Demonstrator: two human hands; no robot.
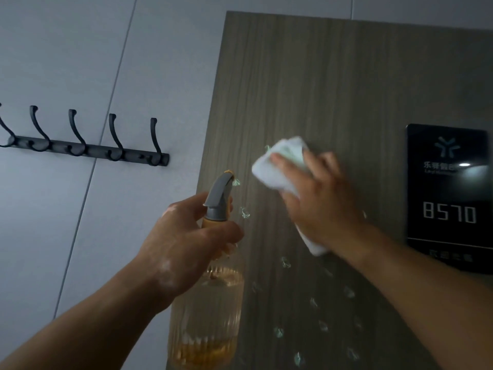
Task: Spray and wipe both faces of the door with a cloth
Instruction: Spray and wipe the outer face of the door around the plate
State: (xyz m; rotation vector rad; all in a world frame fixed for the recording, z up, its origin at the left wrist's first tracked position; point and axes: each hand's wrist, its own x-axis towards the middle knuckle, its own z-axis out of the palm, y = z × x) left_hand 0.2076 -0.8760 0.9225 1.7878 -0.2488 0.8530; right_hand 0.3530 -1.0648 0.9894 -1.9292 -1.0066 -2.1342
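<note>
The wood-grain door (333,84) fills the right half of the head view, its upper edge near the top of the frame. My right hand (320,201) presses a folded white cloth (280,164) flat against the door face, fingers spread over it. My left hand (186,241) grips the neck of a clear ribbed spray bottle (208,316) with a grey trigger head and amber liquid at the bottom; its nozzle points at the door. Several spray droplets (314,303) speckle the door below the cloth.
A black number plate (448,198) reading 8570 is fixed to the door on the right. On the grey panelled wall (80,62) to the left hangs a black rack of coat hooks (88,150).
</note>
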